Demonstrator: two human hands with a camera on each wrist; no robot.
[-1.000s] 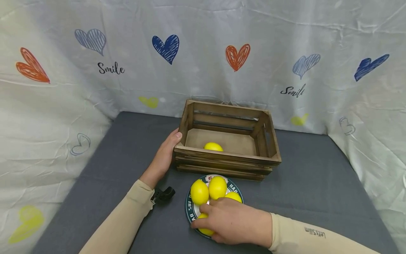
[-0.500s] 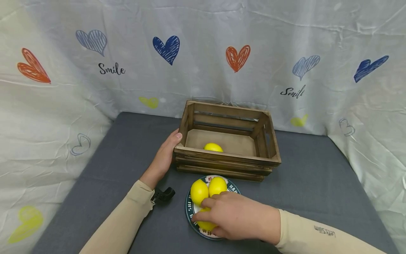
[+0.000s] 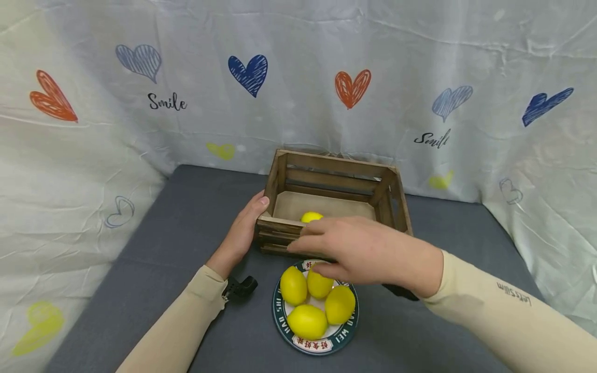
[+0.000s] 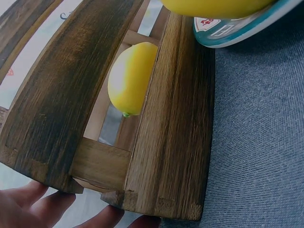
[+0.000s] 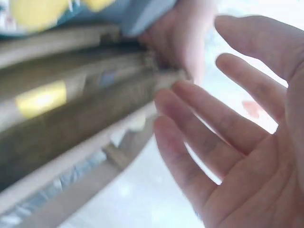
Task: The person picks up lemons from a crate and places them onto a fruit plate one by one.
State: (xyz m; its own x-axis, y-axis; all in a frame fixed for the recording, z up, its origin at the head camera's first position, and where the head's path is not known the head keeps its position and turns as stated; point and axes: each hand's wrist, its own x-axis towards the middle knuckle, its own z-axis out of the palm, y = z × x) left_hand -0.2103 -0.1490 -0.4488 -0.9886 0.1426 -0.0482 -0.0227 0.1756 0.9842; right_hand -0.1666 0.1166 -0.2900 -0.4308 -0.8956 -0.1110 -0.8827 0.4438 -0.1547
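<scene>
At its left end, my left hand holds the slatted wooden crate, thumb over the rim; its fingers lie along the end in the left wrist view. Inside the crate rests a yellow lemon, seen between the slats in the left wrist view. My right hand hovers over the crate's front side, fingers stretched out and the palm bare in the right wrist view. Below it, several lemons lie on a round plate with a green lettered rim, one partly hidden by the right thumb.
Grey cloth covers the table. A pale curtain printed with hearts hangs behind the crate and on both sides. A black wrist strap juts out beside my left wrist, close to the plate.
My right hand has left the lemon at the plate's front and moved up and away to the crate's front side, uncovering the lemons. My left hand stays on the crate.
</scene>
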